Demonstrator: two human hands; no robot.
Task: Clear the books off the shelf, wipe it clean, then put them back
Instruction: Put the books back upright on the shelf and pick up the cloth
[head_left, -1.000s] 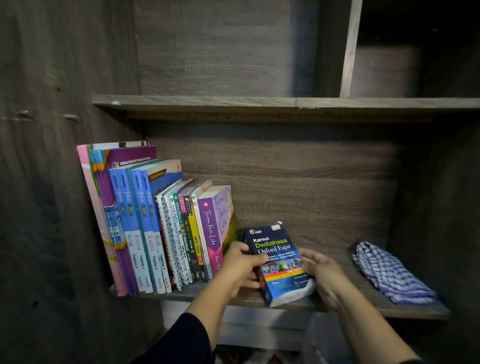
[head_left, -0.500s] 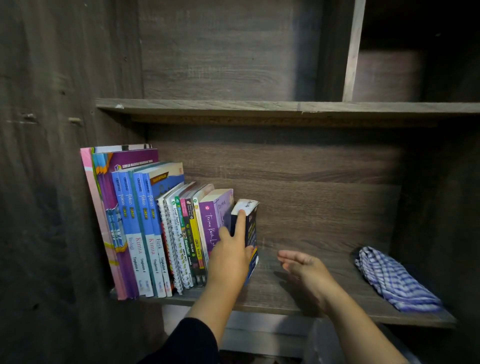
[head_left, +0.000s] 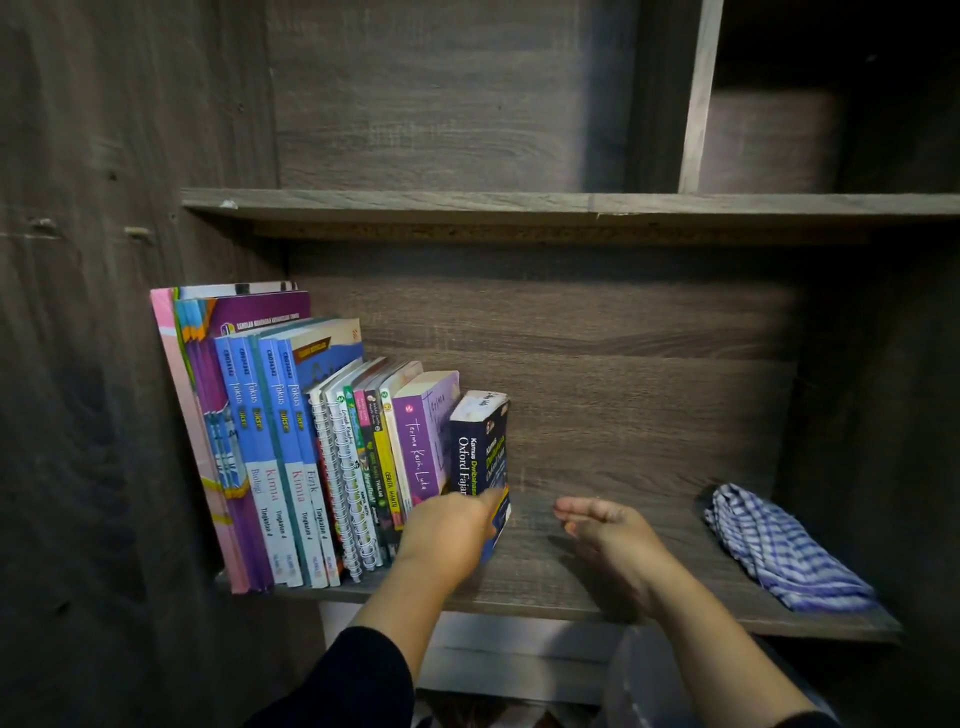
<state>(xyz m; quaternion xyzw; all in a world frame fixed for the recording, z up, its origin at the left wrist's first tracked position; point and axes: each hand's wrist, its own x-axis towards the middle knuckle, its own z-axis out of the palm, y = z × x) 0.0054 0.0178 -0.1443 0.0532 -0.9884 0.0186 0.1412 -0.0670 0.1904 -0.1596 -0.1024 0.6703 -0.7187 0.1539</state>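
Head view: left hand (head_left: 447, 530) holds the dark dictionary (head_left: 480, 457) upright against the row of books (head_left: 311, 441); right hand (head_left: 608, 525) hovers, grip wide, near a checked cloth (head_left: 779, 551).

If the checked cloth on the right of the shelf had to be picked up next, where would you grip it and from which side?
Pinch the checked cloth at its bunched middle, coming from above and the front. It lies crumpled on the shelf, apart from the books, nearest the right hand.

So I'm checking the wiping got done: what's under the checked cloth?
The checked cloth lies crumpled on the shelf, which shows bare wood around it. Whatever lies beneath is covered.
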